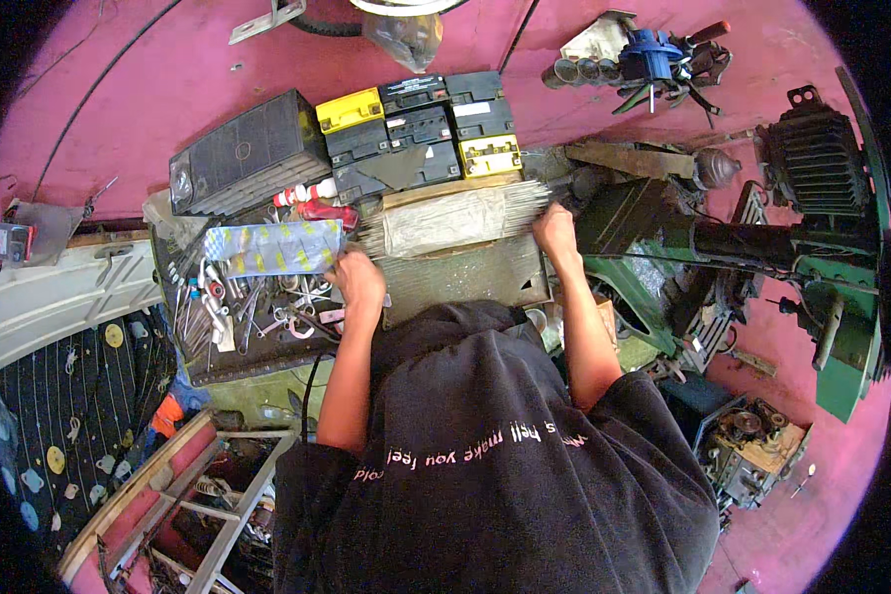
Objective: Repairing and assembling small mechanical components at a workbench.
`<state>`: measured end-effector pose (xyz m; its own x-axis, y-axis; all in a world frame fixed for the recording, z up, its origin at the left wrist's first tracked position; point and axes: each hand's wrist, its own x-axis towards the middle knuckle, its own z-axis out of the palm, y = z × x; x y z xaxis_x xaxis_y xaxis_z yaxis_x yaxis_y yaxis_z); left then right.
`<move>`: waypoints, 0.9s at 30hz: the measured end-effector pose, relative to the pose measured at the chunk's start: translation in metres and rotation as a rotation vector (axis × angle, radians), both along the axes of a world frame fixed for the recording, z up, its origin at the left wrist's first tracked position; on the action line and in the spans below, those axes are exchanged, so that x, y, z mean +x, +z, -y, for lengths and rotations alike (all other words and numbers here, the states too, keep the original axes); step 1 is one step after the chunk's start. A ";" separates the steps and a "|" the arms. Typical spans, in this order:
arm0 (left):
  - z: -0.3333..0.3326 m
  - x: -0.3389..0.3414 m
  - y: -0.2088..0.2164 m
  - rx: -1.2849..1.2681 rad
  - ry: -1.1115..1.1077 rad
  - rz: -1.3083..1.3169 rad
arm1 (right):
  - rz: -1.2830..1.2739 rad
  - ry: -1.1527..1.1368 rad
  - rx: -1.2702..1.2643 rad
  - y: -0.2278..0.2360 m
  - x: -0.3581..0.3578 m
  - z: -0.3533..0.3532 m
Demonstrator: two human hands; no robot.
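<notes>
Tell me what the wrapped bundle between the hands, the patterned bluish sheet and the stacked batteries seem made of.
Wrapped bundle: pale, creased, matte outside suggests paper; the dull grey rods poking out are perhaps metal, being thin and straight.
Patterned sheet: probably thin plastic, judging by its slick shine.
Batteries: likely hard plastic cases, black and yellow, with smooth faces and crisp edges.

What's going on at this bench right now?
A person leans over it, both bare hands at a bundle of thin rods partly covered by pale paper. The right hand is at the bundle's right end; the left hand is by its left end, next to a patterned plastic packet. Whether either grip is closed on anything is unclear from here. Black and yellow batteries stand behind the bundle, and loose hand tools lie to the left.
</notes>
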<state>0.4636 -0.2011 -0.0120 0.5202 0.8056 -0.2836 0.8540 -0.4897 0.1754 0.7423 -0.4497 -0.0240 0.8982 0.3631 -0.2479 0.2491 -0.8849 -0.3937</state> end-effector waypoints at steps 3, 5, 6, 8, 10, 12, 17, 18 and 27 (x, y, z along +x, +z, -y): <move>0.000 0.006 -0.008 -0.025 0.010 0.028 | 0.033 0.006 0.043 -0.015 0.000 0.007; 0.004 0.006 -0.007 -0.031 0.000 0.045 | 0.075 0.054 0.075 -0.010 -0.006 0.002; 0.007 0.007 -0.007 -0.038 -0.013 0.064 | 0.060 0.023 0.084 -0.007 -0.009 0.000; 0.013 0.013 0.000 -0.062 0.000 0.084 | 0.039 -0.010 0.093 0.004 -0.011 -0.003; 0.014 0.017 0.008 -0.089 0.008 0.110 | -0.072 -0.042 0.030 0.012 -0.007 -0.003; 0.011 0.019 0.016 -0.127 0.028 0.070 | -0.082 -0.052 0.005 0.015 -0.002 0.000; -0.003 0.010 0.005 -0.131 0.073 0.071 | -0.029 -0.095 0.161 0.017 0.013 0.004; -0.004 0.010 0.001 -0.117 0.070 0.098 | 0.049 -0.054 0.294 0.007 0.016 0.009; -0.008 0.021 0.031 -0.253 0.143 0.139 | -0.013 -0.081 0.271 -0.005 0.010 0.005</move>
<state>0.4843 -0.1928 0.0194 0.4541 0.7864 -0.4188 0.8707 -0.2920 0.3958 0.7520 -0.4544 -0.0288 0.9243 0.3449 -0.1633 0.1750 -0.7634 -0.6217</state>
